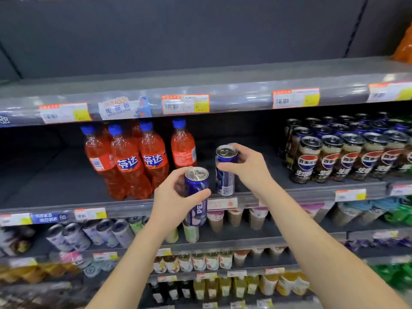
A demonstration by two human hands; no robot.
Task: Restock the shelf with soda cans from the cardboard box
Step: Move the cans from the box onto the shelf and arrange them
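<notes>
Here, two bare hands are working in front of a grey store shelf (66,175). The left hand (178,197) is holding a blue soda can (196,197) upright, its grip clamped on the can's upper body with the thumb across the near side and the fingers behind; this can is hanging just in front of the shelf's front edge, lower and nearer than the other. The right hand (247,166) is closing its grip around the rim and upper part of a second blue can (225,170), which is standing upright at the front of the shelf; whether its base is fully resting on the shelf cannot be told. The two cans are sitting just beside each other without touching. To the left on the same shelf, orange soda bottles (133,161) with blue caps are standing in a cluster. To the right, well apart from the hands, rows of dark cans (347,152) are filling the shelf from front to back. Above, an upper shelf (200,81) is carrying price labels (185,104) along its front rail. Below, lower shelves (223,241) are holding cups and cans, blurred.
</notes>
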